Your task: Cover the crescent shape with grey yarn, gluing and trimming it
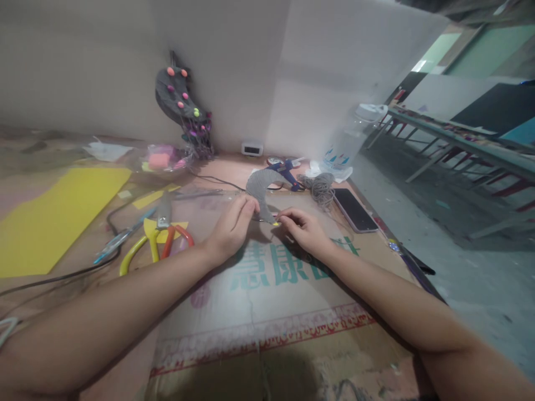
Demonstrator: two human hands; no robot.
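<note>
A grey crescent wrapped in yarn (pixel 259 188) stands tilted above the table, its curve opening to the right. My left hand (pixel 234 224) grips its left edge between thumb and fingers. At the crescent's lower tip, my right hand (pixel 304 227) is closed in a pinch; what lies between those fingertips is too small to make out. A small yellow piece shows by that tip. Behind the crescent lies a dark blue glue gun (pixel 284 171), and to its right a loose bundle of grey yarn (pixel 321 189).
Scissors with yellow and red handles (pixel 161 236) lie left, near yellow sheet material (pixel 50 217). A phone (pixel 355 210) and a clear bottle (pixel 345 139) stand or lie at right. A decorated grey crescent (pixel 178 94) is against the wall. Cardboard (pixel 267 298) covers the work surface.
</note>
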